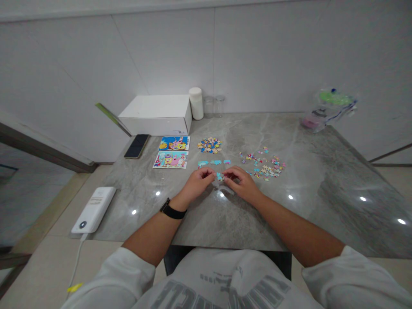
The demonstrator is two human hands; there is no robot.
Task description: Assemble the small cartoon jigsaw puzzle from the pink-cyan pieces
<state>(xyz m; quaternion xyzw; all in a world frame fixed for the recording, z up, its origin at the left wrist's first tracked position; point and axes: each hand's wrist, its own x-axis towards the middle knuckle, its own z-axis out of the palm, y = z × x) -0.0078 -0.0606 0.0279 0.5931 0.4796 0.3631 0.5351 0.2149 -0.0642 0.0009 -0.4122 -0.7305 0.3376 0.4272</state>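
A: In the head view, where are the hands?
B: Low over the bench (309,214), near its middle, facing each other. The left hand (202,178) and the right hand (240,182) pinch the small light-blue puzzle piece cluster (219,177) from either side, fingertips almost meeting. Whether it is one piece or several, I cannot tell.
A: What lies just beyond it?
B: A broken row of light-blue pieces (216,162), set in short groups. Behind that is a blue-and-tan pile (210,146); to the right, a looser multicoloured scatter (272,169).
A: And to the left?
B: Two cartoon picture cards, the upper card (174,143) just behind the lower card (171,159), then a dark phone (137,146). A white box (156,107) stands behind them, with a white bottle (196,104) beside it.
A: The far right corner?
B: A clear plastic bag (326,110), with green and pink inside.
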